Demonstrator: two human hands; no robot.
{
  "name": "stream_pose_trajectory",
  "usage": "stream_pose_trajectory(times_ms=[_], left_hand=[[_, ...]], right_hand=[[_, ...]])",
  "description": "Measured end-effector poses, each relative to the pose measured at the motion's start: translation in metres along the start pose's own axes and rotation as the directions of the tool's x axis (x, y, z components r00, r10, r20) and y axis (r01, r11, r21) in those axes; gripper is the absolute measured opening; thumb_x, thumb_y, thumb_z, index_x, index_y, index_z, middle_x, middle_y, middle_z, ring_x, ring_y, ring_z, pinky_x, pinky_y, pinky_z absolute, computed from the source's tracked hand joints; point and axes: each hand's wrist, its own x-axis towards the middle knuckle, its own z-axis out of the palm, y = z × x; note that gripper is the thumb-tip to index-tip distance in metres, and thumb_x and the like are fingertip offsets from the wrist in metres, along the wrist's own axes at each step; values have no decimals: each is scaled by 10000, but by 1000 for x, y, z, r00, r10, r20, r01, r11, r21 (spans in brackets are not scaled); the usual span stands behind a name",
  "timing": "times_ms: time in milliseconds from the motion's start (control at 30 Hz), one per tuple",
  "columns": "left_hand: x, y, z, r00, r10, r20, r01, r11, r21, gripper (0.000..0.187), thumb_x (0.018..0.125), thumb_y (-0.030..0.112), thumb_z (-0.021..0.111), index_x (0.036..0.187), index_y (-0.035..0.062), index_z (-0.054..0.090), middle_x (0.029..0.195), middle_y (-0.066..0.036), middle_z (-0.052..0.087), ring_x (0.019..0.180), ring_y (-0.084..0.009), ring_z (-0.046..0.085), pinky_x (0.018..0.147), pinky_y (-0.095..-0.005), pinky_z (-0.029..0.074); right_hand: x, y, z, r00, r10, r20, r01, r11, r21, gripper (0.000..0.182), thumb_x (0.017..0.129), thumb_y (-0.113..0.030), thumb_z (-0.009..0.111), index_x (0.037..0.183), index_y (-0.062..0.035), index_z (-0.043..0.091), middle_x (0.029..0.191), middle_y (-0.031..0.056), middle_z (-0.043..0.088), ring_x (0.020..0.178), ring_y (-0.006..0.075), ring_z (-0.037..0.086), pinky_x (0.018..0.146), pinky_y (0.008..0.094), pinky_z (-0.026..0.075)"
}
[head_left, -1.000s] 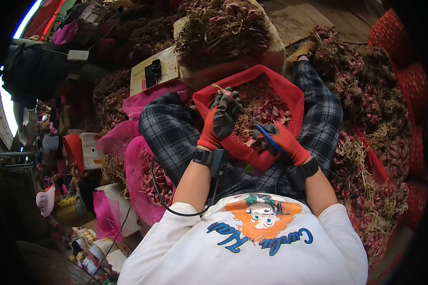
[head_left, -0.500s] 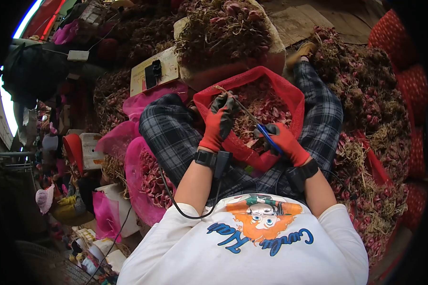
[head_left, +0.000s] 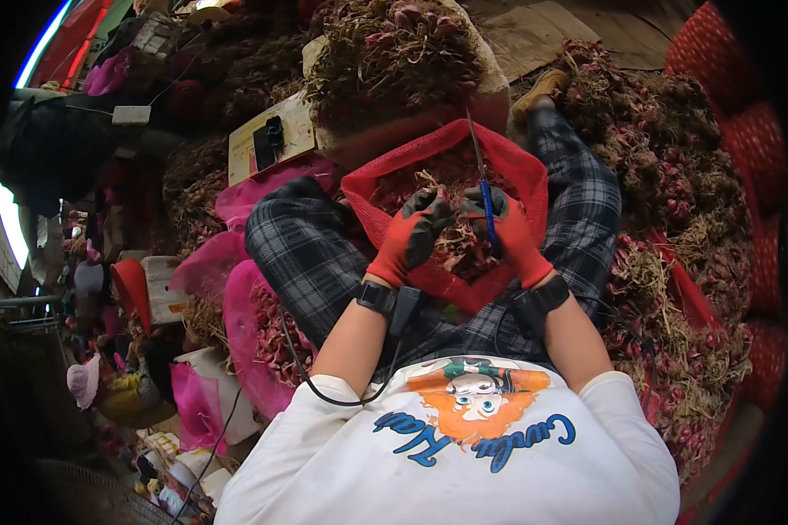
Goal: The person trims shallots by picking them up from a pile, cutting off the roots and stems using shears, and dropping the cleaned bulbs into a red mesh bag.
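Note:
My left hand point(head_left: 423, 223), in a red glove with dark grey palm and fingers, is closed over the red mesh bag point(head_left: 385, 171). A dry, pale tip of a shallot point(head_left: 431, 181) shows at its fingertips; the rest is hidden. My right hand point(head_left: 508, 226), gloved alike, grips the blue handle of a knife point(head_left: 488, 210) whose long, narrow blade points away from me. Its fingers are close beside the left ones. Between my legs the bag gapes wide, with loose shallots and dry skins point(head_left: 460, 249) inside.
Beyond the bag, bunched shallots with dry stalks point(head_left: 398, 61) are heaped on a pale block point(head_left: 490, 83). More shallots point(head_left: 674, 184) cover the ground at right. A pink mesh bag of shallots point(head_left: 271, 328) lies by my left leg. A board with a black object point(head_left: 269, 144) lies front left.
My left hand has moved lower and right, towards the right hand. My right hand has risen, and the knife has swung from slanting left to nearly straight ahead.

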Motion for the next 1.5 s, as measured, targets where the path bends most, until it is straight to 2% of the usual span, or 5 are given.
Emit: stream_pose_trajectory(times_ms=[700, 833, 900, 1033, 1500], left_hand=[[-1, 8, 9, 994, -110, 29, 113, 938, -329, 294, 943, 214, 503, 1159, 15, 511, 1103, -76, 578, 1041, -208, 569, 884, -307, 478], [3, -11, 0, 989, 135, 55, -145, 933, 329, 272, 940, 236, 524, 1105, 20, 537, 1012, -62, 598, 918, -142, 596, 806, -268, 494], [-5, 9, 20, 982, -191, -12, 182, 952, -248, 272, 935, 239, 534, 1096, 21, 549, 1011, -56, 599, 896, -128, 599, 782, -251, 491], [-8, 12, 26, 999, 31, -42, -19, 968, 252, 230, 918, 186, 553, 1074, 19, 582, 987, -40, 615, 876, -87, 583, 755, -225, 474], [-8, 16, 25, 976, -201, 82, 217, 897, -385, 303, 918, 124, 529, 1199, 25, 474, 1025, -29, 590, 944, -170, 587, 849, -280, 471]], right_hand=[[21, 38, -19, 978, -56, -202, 47, 998, -48, 318, 779, -40, 646, 1082, -24, 550, 910, 47, 635, 769, 114, 611, 632, 247, 485], [8, 3, 3, 991, -92, -94, 96, 995, 33, 325, 775, -51, 673, 1080, -40, 560, 914, 34, 630, 787, 105, 609, 620, 226, 477], [5, -1, 7, 995, -69, -71, 73, 995, 62, 328, 771, -63, 688, 1075, -42, 565, 912, 35, 629, 798, 106, 607, 628, 224, 477], [3, -1, 9, 988, -135, -77, 135, 991, -6, 325, 767, -78, 700, 1060, -29, 568, 893, 46, 632, 814, 115, 605, 677, 248, 486], [3, 7, 1, 991, 45, -128, -41, 998, 39, 282, 778, -63, 679, 1032, -22, 562, 862, 40, 618, 703, 100, 587, 608, 242, 483]])
